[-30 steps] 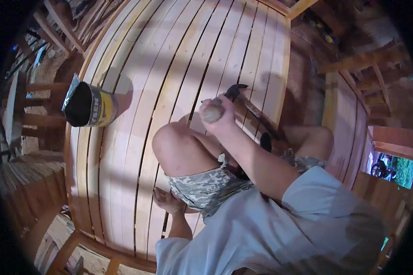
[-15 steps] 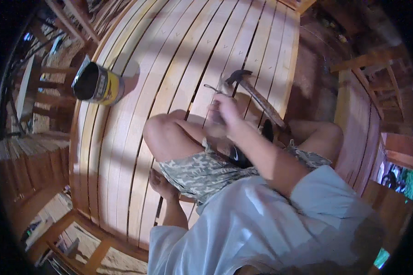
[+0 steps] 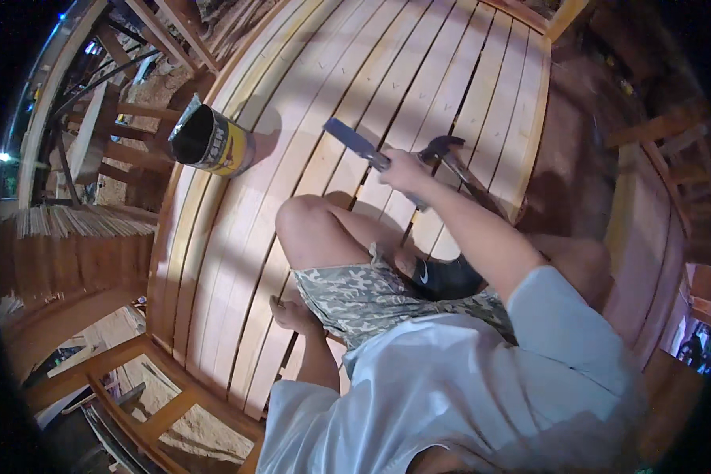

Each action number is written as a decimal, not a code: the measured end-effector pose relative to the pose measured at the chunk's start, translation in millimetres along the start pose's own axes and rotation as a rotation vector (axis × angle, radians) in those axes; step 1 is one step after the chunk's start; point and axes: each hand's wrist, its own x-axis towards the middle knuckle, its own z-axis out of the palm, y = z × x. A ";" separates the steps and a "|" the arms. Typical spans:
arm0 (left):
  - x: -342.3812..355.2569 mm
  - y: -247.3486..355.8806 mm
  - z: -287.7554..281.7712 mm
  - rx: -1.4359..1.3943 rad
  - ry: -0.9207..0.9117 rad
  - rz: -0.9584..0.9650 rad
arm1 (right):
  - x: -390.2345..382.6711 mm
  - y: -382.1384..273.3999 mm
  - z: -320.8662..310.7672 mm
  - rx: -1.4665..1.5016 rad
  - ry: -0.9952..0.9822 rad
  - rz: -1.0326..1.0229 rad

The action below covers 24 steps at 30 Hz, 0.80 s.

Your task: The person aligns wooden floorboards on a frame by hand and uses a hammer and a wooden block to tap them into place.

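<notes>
My right hand is closed round the handle of a chisel. Its broad flat blade points toward the upper left, above the wooden slats. Just right of that hand, a claw hammer lies on the slats, its dark head at the far end. My left hand is beside my left thigh, low over the slats, with its fingers curled in. Whatever those fingers pinch is too small or hidden to name. A black and yellow can, open at the top, stands on the slats at the left.
I sit cross-legged on the slatted platform, whose raised wooden edge runs along the right. Another slatted wooden piece stands at the right. Stacked thin boards and timber frames fill the left side.
The chisel has turned, so its blade now shows flat and points to the upper left. The view has shifted, moving the can and platform rightward in it. My left hand stays beside my thigh.
</notes>
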 end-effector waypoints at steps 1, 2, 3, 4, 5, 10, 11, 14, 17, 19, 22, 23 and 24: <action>0.9 9.0 6.0 -0.010 0.004 0.008 | 26.7 4.6 16.0 0.017 0.095 -0.076; 2.4 -3.8 3.2 0.023 0.061 0.035 | 45.7 -16.3 34.0 0.105 0.029 -0.034; -2.2 1.8 15.0 0.021 0.075 0.086 | 64.2 -18.4 24.4 0.016 0.072 0.028; -6.0 24.0 11.5 0.007 0.012 -0.057 | 70.7 -22.4 25.1 0.012 0.088 0.118; -1.2 19.1 7.8 0.018 0.013 -0.066 | 77.0 -37.6 24.5 0.083 0.125 0.036; -1.6 1.8 -7.9 0.128 -0.008 -0.009 | 33.3 -54.4 32.5 0.015 -0.049 -0.251; -3.1 6.0 -4.4 0.224 -0.035 0.089 | 12.2 -31.4 36.9 -0.059 -0.014 -0.380; 2.6 16.1 8.9 0.287 -0.048 0.108 | -27.3 41.8 42.3 -0.341 -0.264 -0.643; 2.5 27.8 12.8 0.114 -0.039 -0.018 | -58.8 53.6 32.4 -0.518 -0.253 -0.733; 10.0 24.2 14.0 -0.157 0.004 -0.192 | -62.8 50.4 37.9 -0.644 -0.351 -0.635; 14.7 11.6 8.2 0.072 -0.057 -0.279 | -57.1 30.7 57.9 -0.803 -0.454 -0.566; 17.5 7.1 8.8 0.070 -0.053 -0.278 | -48.7 40.8 72.9 -0.804 -0.451 -0.570; 23.6 1.0 19.3 0.058 -0.053 -0.243 | -34.1 71.0 88.6 -0.844 -0.333 -0.554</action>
